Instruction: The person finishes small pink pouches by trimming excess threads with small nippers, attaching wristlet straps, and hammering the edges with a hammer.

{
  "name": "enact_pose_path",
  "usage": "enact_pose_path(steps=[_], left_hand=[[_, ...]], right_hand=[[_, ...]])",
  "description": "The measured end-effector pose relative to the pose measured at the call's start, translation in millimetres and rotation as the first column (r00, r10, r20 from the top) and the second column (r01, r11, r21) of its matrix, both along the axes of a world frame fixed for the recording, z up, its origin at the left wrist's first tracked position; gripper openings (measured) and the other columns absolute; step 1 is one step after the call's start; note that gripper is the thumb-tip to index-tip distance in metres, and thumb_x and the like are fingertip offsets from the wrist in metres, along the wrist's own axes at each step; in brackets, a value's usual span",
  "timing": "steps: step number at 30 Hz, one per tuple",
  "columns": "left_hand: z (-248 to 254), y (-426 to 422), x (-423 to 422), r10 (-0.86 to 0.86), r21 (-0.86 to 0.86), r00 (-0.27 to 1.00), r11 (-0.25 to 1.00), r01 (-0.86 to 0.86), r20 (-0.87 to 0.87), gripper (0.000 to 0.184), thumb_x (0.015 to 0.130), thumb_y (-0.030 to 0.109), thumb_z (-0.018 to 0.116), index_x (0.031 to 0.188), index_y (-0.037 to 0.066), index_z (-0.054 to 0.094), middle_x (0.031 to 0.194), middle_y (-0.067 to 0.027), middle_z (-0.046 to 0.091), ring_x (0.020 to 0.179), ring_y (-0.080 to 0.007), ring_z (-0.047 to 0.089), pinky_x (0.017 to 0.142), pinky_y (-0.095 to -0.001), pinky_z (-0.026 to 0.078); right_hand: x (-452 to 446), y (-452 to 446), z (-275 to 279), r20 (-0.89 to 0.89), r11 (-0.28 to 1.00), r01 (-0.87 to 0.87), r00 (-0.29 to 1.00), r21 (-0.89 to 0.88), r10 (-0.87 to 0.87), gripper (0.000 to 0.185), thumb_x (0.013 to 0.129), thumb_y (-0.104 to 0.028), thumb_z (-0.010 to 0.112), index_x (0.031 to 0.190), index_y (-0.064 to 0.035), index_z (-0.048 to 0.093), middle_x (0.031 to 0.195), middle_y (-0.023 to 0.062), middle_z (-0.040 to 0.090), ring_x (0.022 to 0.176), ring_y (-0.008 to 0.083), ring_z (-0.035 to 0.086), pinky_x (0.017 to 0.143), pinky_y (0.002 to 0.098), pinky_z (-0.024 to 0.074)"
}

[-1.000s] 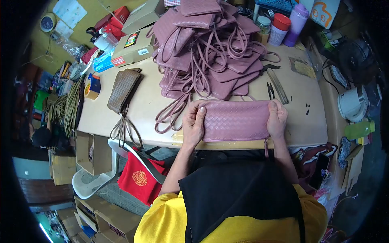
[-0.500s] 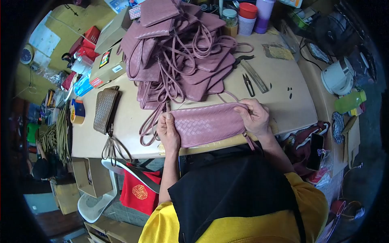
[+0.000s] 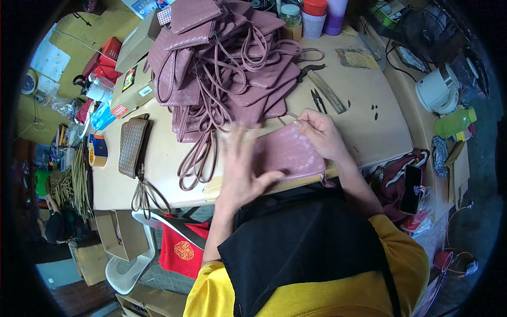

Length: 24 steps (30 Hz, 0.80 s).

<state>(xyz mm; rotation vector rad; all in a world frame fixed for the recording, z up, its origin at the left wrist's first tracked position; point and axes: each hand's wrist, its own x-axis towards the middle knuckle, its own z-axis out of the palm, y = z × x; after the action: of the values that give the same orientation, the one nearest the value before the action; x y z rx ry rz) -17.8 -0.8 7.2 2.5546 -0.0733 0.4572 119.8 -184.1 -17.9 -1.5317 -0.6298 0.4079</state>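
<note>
Pink pouch (image 3: pixel 290 152), one, is extending lengthwise leftward from the right grip (image 3: pixel 321 135) pinching its far corner, at the desk's (image 3: pixel 369 124) near edge, the blurred left grip (image 3: pixel 237 174) holding fingers spread at its left end.

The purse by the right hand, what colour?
The purse is dusty pink, best seen in the head view.

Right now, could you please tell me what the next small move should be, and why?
Perhaps the left hand should grip the pink pouch by its left end: that hand is spread open there, blurred, while the right hand pinches the pouch near its upper right corner.
</note>
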Motion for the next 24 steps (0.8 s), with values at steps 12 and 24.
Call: enact_pose_path(steps=[12,24], left_hand=[[-16,-7,23,-0.182,-0.128,0.982,0.976,0.174,-0.049,0.078,0.067,0.003,0.066,0.139,0.013,0.039,0.147,-0.0212,0.024,0.129,-0.0403,0.034,0.104,-0.0454,0.032],[11,-24,20,-0.237,-0.359,0.971,0.905,0.229,0.021,0.034,0.086,0.004,0.053,0.119,0.0,0.056,0.079,-0.0238,0.06,0.071,-0.0397,0.06,0.064,-0.0394,0.047]], right_hand=[[5,5,-9,-0.158,0.912,-0.248,0.937,0.327,0.311,0.062,0.082,-0.024,0.07,0.129,-0.0013,0.037,0.118,0.0066,0.048,0.105,0.0118,0.046,0.089,0.0254,0.0406],[-17,45,-15,0.188,0.933,0.062,0.973,0.353,-0.136,0.045,0.077,-0.004,0.061,0.12,0.0003,0.052,0.117,0.0126,0.057,0.105,0.0169,0.056,0.092,0.0291,0.0434]])
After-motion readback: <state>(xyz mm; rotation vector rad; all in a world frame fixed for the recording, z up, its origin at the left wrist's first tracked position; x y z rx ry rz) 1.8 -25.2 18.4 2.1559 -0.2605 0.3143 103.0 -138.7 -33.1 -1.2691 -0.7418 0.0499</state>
